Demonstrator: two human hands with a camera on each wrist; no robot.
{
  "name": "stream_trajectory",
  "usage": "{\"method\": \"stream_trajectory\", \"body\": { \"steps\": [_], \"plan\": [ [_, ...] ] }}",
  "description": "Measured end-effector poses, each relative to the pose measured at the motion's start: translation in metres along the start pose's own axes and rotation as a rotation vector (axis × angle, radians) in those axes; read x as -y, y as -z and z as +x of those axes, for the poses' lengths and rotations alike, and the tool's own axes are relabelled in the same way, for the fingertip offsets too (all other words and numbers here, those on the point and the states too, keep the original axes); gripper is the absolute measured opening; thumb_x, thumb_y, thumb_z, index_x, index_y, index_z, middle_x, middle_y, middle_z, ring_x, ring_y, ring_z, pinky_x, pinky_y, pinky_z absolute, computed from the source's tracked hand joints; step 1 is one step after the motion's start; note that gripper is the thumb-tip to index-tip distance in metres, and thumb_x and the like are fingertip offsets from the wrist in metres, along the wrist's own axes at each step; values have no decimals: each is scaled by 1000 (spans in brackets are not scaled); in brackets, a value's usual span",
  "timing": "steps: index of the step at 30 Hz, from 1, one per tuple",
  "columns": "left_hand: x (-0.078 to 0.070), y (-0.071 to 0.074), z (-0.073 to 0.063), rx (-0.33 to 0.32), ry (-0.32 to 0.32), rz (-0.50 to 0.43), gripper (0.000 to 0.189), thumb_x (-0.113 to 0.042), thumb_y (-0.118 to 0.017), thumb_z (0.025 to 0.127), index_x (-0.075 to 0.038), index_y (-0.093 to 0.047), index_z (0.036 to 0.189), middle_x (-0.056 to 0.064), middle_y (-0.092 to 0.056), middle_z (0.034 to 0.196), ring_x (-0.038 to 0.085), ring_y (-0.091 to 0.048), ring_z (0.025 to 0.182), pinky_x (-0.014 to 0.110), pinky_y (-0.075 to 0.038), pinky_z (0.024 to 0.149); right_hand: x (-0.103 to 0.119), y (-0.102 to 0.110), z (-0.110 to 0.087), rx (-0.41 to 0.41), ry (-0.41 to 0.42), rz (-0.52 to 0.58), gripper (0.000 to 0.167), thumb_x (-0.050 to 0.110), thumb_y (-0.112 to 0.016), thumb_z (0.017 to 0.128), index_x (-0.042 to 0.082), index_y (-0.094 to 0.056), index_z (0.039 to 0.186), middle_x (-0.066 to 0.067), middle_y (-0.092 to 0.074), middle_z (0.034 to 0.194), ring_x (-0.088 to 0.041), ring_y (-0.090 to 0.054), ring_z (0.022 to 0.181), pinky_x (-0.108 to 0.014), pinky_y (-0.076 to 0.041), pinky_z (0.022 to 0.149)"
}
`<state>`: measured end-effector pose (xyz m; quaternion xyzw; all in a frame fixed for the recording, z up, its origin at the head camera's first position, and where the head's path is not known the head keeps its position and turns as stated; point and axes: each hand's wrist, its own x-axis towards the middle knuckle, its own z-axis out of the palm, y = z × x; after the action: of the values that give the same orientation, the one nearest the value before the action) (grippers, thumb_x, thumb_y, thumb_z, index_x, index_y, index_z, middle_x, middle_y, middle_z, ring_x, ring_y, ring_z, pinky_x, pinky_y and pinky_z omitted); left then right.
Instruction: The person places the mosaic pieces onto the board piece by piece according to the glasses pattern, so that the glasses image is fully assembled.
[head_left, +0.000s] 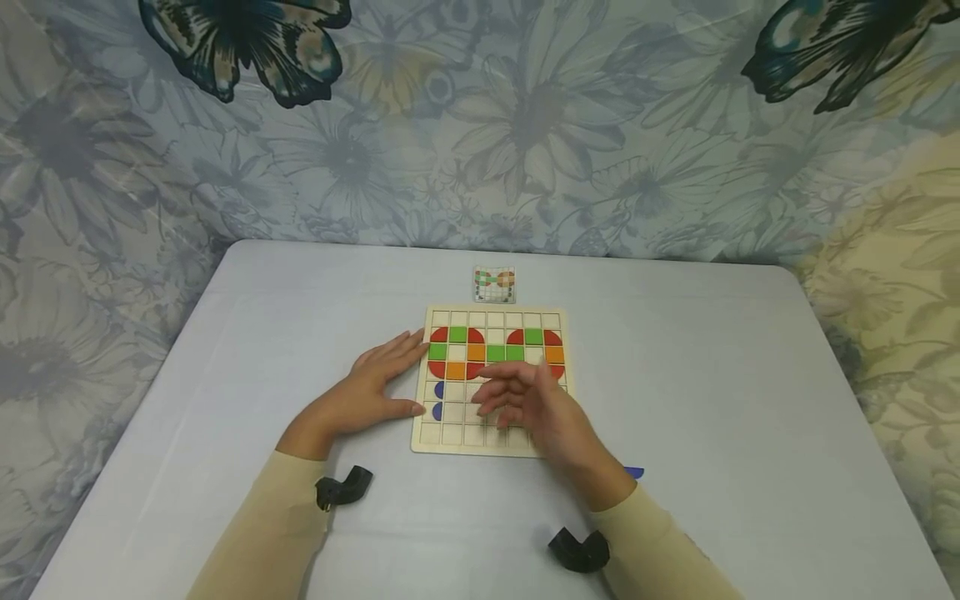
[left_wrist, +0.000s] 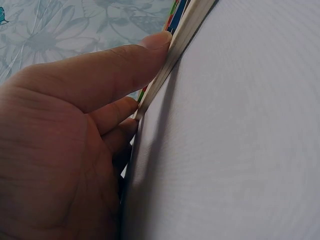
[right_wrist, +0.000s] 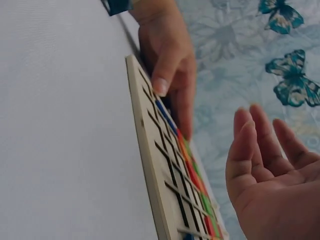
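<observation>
A square wooden grid board lies on the table, with red quarter-round, green square and orange square pieces set in its upper rows. Two blue half-round pieces sit in its left column. My left hand rests along the board's left edge, thumb and fingertips touching it; the left wrist view shows the thumb at the board's side. Over the board's lower right hovers my right hand, its fingers loosely bent with nothing between them. That hand hides some of the lower right cells.
A small pattern card lies just beyond the board's far edge. Another blue piece lies on the white table, partly hidden by my right forearm. A flowered cloth hangs behind the table.
</observation>
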<state>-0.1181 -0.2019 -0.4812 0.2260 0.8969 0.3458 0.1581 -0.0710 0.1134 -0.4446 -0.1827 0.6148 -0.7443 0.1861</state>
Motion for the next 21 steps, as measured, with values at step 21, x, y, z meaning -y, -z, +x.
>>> {"method": "stream_trajectory", "body": {
  "steps": [21],
  "plan": [
    [-1,-1,-1,-2,10,-10,98,-39,-88,91,-16,-36,172,-6,-18,180,23,-9,166,56,-7,129,0,108,-103,-287,49,-90,88,62,-12,114,-5,-46,158,-30,-61,141,-32,-61,131,-35,-50,108]
  ]
}}
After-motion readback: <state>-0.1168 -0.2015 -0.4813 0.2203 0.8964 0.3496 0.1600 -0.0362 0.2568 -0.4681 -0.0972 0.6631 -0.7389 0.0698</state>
